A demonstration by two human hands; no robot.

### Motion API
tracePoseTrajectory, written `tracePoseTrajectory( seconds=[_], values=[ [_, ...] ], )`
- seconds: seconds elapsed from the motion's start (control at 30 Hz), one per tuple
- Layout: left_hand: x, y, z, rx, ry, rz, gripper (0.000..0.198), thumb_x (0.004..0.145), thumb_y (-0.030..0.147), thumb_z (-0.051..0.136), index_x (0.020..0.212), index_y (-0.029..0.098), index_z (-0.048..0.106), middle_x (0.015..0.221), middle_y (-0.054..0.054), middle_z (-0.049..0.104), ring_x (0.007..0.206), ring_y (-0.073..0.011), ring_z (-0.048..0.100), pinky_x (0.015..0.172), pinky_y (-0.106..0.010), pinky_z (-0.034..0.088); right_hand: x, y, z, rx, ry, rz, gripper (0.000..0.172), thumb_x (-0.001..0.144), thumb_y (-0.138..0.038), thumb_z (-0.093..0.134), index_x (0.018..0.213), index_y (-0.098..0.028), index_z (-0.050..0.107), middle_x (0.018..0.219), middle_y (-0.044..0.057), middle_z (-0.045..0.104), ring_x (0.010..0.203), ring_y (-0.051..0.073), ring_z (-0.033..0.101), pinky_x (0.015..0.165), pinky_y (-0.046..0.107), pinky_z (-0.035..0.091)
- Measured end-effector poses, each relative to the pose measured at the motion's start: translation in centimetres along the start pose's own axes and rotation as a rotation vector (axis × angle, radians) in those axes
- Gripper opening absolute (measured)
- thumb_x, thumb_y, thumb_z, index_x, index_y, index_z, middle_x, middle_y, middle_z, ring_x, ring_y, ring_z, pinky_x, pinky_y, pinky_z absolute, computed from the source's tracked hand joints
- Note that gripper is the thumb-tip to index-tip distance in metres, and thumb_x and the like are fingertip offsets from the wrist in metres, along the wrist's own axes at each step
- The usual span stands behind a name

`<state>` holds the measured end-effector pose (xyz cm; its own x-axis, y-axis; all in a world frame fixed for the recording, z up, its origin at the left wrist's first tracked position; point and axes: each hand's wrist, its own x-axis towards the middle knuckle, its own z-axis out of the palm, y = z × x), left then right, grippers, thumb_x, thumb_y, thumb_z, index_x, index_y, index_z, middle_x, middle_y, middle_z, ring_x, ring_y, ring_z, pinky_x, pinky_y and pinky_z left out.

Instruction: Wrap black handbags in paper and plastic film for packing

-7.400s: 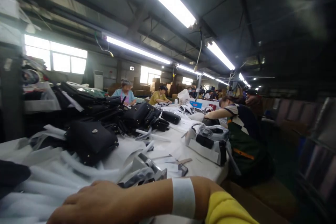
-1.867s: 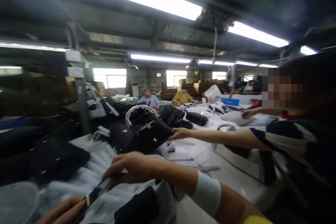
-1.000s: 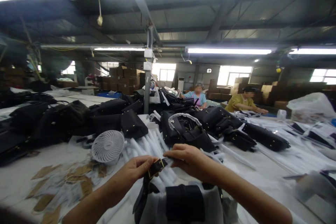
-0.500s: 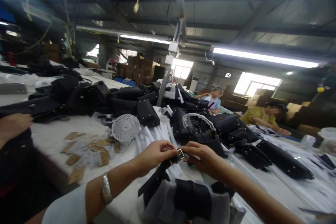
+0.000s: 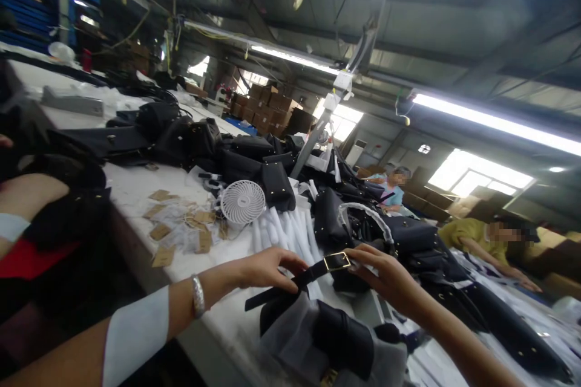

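A black strap (image 5: 299,281) with a gold buckle (image 5: 336,261) stretches between my two hands above a black handbag (image 5: 345,338) partly wrapped in grey-white dust cloth (image 5: 290,338). My left hand (image 5: 267,269), with a bracelet on the wrist, has its fingers closed over the strap's lower part. My right hand (image 5: 385,275) pinches the strap just beside the buckle. Both hands hover over the near edge of the white table (image 5: 136,187).
A small white fan (image 5: 242,202) stands by white foam tubes (image 5: 290,230). Brown paper tags (image 5: 181,227) lie scattered left of it. Piles of black handbags (image 5: 218,151) cover the table. Another person's arm (image 5: 27,199) is at far left; two seated workers (image 5: 490,242) are behind.
The view has swung left and tilted. The strap is pulled out longer between my hands, the buckle now nearer my right hand. The other person's arm at the left has come closer.
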<state>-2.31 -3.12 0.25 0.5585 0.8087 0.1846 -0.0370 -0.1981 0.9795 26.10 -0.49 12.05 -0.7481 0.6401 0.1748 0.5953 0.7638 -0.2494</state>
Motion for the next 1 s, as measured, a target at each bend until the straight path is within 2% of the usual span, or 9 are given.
tracePoseTrajectory(
  seconds=[0.1,0.2,0.33,0.47,0.7,1.0],
  values=[
    [0.3,-1.3,-0.6,0.035,0.029,-0.015,0.050,0.059,0.019,0.082,0.108,0.020,0.073,0.094,-0.003,0.072,0.089,-0.0212,0.064,0.076,-0.029,0.048,0.3,-0.1,-0.2,-0.037,0.001,-0.002,0.027,0.096,-0.030,0.052,0.120,-0.024,0.063,0.106,0.006,0.064,0.092,0.018,0.064,0.084,0.028,0.047],
    [0.4,-2.1,-1.4,0.012,0.030,-0.030,0.040,0.063,0.028,0.081,0.101,0.019,0.074,0.083,-0.002,0.070,0.077,-0.0171,0.062,0.072,-0.027,0.047,0.4,0.0,-0.3,-0.070,-0.017,0.004,0.028,0.096,-0.031,0.052,0.121,-0.025,0.064,0.105,0.005,0.065,0.091,0.018,0.065,0.082,0.028,0.048],
    [0.1,-2.0,-2.5,-0.041,0.022,-0.044,0.041,0.067,0.038,0.080,0.101,0.018,0.074,0.081,-0.001,0.069,0.077,-0.0154,0.061,0.074,-0.026,0.045,0.3,0.3,-0.4,-0.098,-0.010,0.014,0.029,0.096,-0.034,0.051,0.120,-0.025,0.065,0.102,0.006,0.066,0.087,0.017,0.066,0.079,0.027,0.050],
    [-0.1,-1.5,-2.7,-0.056,0.011,-0.049,0.040,0.067,0.042,0.080,0.100,0.019,0.074,0.081,-0.001,0.069,0.076,-0.0154,0.061,0.072,-0.026,0.045,0.1,0.3,-0.5,-0.112,-0.001,0.025,0.029,0.095,-0.034,0.052,0.117,-0.022,0.066,0.099,0.007,0.066,0.082,0.018,0.066,0.077,0.028,0.051],
    [-0.4,-0.7,-1.9,-0.031,-0.039,-0.065,0.030,0.073,0.041,0.074,0.095,0.020,0.075,0.088,-0.002,0.073,0.083,-0.0179,0.064,0.082,-0.028,0.046,-0.1,-0.2,-0.8,-0.077,-0.016,0.049,0.026,0.094,-0.031,0.056,0.117,-0.023,0.066,0.102,0.007,0.066,0.087,0.019,0.065,0.080,0.030,0.050],
    [-1.0,0.3,-2.4,0.087,-0.087,-0.109,0.020,0.076,0.034,0.071,0.090,0.020,0.073,0.084,0.001,0.070,0.083,-0.0178,0.061,0.078,-0.026,0.043,-1.6,0.1,-1.7,0.024,0.049,0.067,0.022,0.086,-0.021,0.067,0.108,-0.023,0.071,0.098,0.004,0.070,0.089,0.017,0.066,0.082,0.027,0.049]
  ],
)
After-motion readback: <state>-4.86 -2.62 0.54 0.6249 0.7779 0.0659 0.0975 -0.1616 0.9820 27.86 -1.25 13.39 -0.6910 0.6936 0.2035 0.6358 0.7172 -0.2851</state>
